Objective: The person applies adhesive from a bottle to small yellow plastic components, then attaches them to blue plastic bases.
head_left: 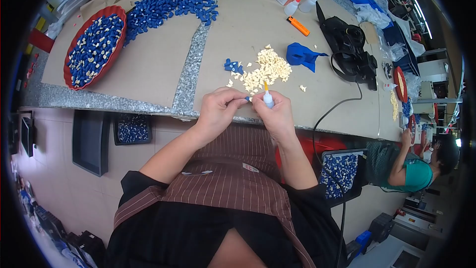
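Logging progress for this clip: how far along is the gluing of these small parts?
Done: the red tray holds many blue parts with cream pieces in them. In hand: the left hand pinches a small blue part, and the right hand holds a glue bottle at it. Left: a long blue pile and a cream pile lie on the table, so much appears to remain.
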Available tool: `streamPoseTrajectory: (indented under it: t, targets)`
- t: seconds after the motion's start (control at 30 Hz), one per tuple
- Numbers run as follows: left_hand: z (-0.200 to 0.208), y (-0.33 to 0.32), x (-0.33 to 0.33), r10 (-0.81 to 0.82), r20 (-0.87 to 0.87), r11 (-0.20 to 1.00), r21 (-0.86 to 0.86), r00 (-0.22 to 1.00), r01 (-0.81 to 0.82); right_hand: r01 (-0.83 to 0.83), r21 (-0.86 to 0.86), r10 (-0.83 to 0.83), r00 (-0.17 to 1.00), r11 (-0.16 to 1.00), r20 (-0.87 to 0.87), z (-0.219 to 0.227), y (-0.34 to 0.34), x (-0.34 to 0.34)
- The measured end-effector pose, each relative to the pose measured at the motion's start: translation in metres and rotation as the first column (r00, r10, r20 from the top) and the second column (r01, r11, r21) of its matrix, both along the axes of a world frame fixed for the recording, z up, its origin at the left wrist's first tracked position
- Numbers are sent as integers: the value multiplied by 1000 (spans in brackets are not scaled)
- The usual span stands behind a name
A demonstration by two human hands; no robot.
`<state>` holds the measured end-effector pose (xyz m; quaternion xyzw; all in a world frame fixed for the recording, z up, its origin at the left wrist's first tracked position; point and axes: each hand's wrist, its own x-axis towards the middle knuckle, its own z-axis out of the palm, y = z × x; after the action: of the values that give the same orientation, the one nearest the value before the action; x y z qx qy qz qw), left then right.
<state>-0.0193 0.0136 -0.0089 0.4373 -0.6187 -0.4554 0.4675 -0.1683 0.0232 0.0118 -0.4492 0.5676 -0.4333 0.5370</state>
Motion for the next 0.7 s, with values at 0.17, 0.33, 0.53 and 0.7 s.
streamPoseTrajectory:
  t: [0.17, 0.33, 0.53, 0.7]
  targets:
    - [0, -2, -1, -1, 17, 992, -125, 1000, 3, -11, 26, 10, 999, 1000, 42, -4, -1, 0]
    - [2, -1, -2, 0, 24, 995, -103, 1000, 2, -25, 19, 24, 998, 999, 53, -5, -1, -1]
    - [6, -7, 5, -34, -200, 982, 174, 979, 69, -2, 38, 1, 999, 999, 47, 5, -3, -2]
    - [30, -35, 35, 216, -711, 731, 572, 669, 372, 1, 36, -15, 931, 999, 364, 8, -3, -25]
